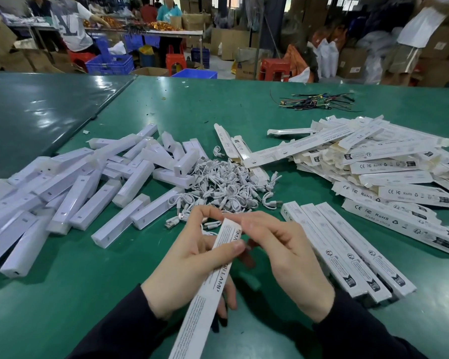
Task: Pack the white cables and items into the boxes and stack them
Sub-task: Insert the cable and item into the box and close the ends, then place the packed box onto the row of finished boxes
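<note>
Gripping a long box (218, 257), both hands hide its far end.

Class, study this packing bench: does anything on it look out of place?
Yes: a bundle of dark coloured wires lies alone at the far side of the green table, unlike the white cables, lamps and boxes being packed.

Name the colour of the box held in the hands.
White with black print, held box, head view.
</note>
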A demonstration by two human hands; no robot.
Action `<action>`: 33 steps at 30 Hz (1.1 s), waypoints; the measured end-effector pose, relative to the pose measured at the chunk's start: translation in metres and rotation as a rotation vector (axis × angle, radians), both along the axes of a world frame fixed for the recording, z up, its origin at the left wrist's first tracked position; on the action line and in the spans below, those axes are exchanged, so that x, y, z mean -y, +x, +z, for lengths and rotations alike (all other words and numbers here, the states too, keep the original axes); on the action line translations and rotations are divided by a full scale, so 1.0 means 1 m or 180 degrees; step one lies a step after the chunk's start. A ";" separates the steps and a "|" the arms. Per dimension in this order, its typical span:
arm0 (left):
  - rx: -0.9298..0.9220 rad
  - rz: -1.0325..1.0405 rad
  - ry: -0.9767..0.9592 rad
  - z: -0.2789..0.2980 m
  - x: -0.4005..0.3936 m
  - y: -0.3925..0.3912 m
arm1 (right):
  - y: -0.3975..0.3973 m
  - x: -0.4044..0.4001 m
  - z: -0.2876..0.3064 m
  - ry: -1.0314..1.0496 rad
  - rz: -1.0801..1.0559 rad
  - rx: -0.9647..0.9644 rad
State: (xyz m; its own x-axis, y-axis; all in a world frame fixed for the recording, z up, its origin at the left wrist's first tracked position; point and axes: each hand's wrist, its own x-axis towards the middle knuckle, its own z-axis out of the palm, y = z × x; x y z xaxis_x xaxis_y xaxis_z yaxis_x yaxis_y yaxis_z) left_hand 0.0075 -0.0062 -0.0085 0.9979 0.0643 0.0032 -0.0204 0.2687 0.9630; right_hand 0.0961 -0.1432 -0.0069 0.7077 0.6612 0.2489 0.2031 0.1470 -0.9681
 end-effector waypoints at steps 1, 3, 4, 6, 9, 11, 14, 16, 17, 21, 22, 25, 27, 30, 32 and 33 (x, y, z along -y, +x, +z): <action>-0.0019 -0.0014 -0.0061 0.001 0.001 0.000 | 0.000 0.000 0.000 -0.0054 -0.0010 0.0106; -0.0065 0.0109 -0.0381 0.004 0.006 0.001 | 0.000 -0.001 0.001 -0.0008 0.0069 -0.0088; -0.0043 0.0259 -0.0707 0.006 0.007 0.002 | -0.001 -0.003 0.001 0.0084 0.0114 -0.0357; 0.0070 0.0619 -0.1424 0.007 0.002 0.005 | -0.004 -0.005 0.002 0.0193 0.0255 -0.0894; 0.0202 0.0920 -0.2246 0.005 -0.014 0.005 | -0.019 -0.009 -0.001 -0.0167 0.0764 -0.1396; 0.0317 0.1029 -0.2523 0.004 -0.020 0.005 | -0.032 -0.013 -0.005 -0.0531 0.1036 -0.1308; 0.0309 0.1160 -0.2484 0.004 -0.026 0.004 | -0.037 -0.012 -0.006 -0.0688 0.0783 -0.0711; 0.0331 0.1215 -0.2425 0.004 -0.031 0.002 | -0.029 -0.001 0.003 -0.0791 0.0074 0.0184; 0.0373 0.1255 -0.2429 0.006 -0.032 0.001 | -0.024 0.009 0.011 -0.0781 -0.0340 0.0636; 0.0324 0.1355 -0.2561 0.006 -0.035 0.001 | 0.009 0.081 0.030 -0.0924 -0.1941 0.1760; 0.0295 0.1376 -0.2583 0.005 -0.036 0.000 | 0.019 0.105 0.029 -0.1144 -0.2246 0.1753; 0.0218 0.1387 -0.2540 0.002 -0.036 0.001 | 0.040 0.164 0.008 -0.1838 -0.2683 0.1136; 0.0218 0.1371 -0.2462 0.001 -0.036 0.002 | 0.042 0.181 -0.008 -0.2110 -0.2638 0.1058; 0.0188 0.1389 -0.2333 -0.001 -0.037 0.003 | 0.043 0.182 -0.017 -0.2273 -0.2404 0.1044; 0.0157 0.1419 -0.2303 -0.001 -0.037 0.003 | 0.042 0.176 -0.014 -0.2368 -0.2221 0.1134; 0.0143 0.1431 -0.2297 -0.001 -0.037 0.004 | 0.042 0.172 -0.011 -0.2320 -0.2101 0.1205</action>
State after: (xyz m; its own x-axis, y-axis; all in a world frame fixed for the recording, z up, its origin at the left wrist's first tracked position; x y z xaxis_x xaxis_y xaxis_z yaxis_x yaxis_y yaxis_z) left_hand 0.0114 0.0307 -0.0096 0.8769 0.4561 -0.1519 -0.3064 0.7737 0.5546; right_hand 0.1380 -0.3150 -0.0182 0.9411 0.2516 0.2260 0.3382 -0.6950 -0.6345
